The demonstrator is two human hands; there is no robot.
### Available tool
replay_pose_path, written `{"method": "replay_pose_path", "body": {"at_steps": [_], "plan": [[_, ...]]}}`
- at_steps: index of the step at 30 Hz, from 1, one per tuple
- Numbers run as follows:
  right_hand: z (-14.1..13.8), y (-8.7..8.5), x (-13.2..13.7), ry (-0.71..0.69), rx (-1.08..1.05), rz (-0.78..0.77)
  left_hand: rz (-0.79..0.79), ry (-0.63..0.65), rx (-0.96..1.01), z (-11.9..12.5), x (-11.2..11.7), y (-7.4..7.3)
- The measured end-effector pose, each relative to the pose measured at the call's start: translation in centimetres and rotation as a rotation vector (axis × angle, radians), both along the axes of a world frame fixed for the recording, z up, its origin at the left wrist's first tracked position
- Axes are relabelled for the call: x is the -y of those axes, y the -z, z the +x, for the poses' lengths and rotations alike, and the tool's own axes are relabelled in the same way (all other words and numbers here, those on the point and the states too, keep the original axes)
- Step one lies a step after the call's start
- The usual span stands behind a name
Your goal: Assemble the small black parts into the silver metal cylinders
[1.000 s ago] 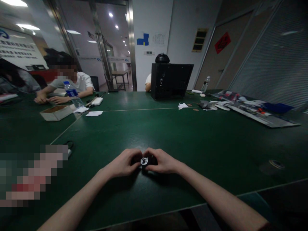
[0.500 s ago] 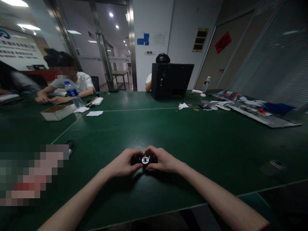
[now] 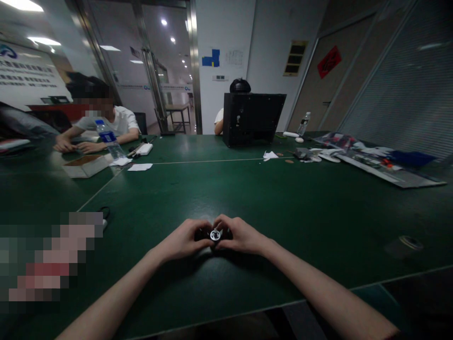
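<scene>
Both my hands meet over the green table (image 3: 226, 278), their fingers curled round a small dark part with a silver ring-shaped face (image 3: 215, 235). My left hand (image 3: 191, 238) grips it from the left, thumb low and fingers arched above. From the opposite side my right hand (image 3: 240, 236) holds it the same way. Openings in the silver ring point up at me. Most of the dark body is hidden by fingers and shadow, so its exact kind is unclear.
A tin-like round container (image 3: 406, 245) stands to my right. Farther back are an open box (image 3: 87, 167), a water bottle (image 3: 109, 139), a black cabinet-like case (image 3: 253, 120) and a cluttered board (image 3: 385, 165). A co-worker (image 3: 120, 123) sits at the far left.
The ringed part has shifted very slightly to the right and tilted a little between my fingers. Both hands keep their hold in almost the same place.
</scene>
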State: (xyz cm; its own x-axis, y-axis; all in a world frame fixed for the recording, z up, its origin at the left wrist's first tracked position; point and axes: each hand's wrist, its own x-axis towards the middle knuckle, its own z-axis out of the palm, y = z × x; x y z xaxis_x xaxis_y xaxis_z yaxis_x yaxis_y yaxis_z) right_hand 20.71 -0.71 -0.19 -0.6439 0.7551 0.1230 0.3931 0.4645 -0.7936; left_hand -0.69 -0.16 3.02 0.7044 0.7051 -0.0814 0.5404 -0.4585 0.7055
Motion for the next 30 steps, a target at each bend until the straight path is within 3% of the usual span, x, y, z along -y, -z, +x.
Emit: {"method": "replay_pose_path", "body": {"at_steps": [7,22,30], "plan": [[-0.07,-0.34,0.27,-0.014,0.006,0.034,0.045,-0.011,-0.013,0.03,-0.01,0.14],[-0.19,-0.48,0.53,-0.055,-0.001,0.077,-0.009,-0.006,0.031,-0.07,0.00,0.07],[-0.38,-0.47,0.67,-0.039,0.011,0.093,-0.044,-0.014,0.084,-0.13,-0.19,0.74]]}}
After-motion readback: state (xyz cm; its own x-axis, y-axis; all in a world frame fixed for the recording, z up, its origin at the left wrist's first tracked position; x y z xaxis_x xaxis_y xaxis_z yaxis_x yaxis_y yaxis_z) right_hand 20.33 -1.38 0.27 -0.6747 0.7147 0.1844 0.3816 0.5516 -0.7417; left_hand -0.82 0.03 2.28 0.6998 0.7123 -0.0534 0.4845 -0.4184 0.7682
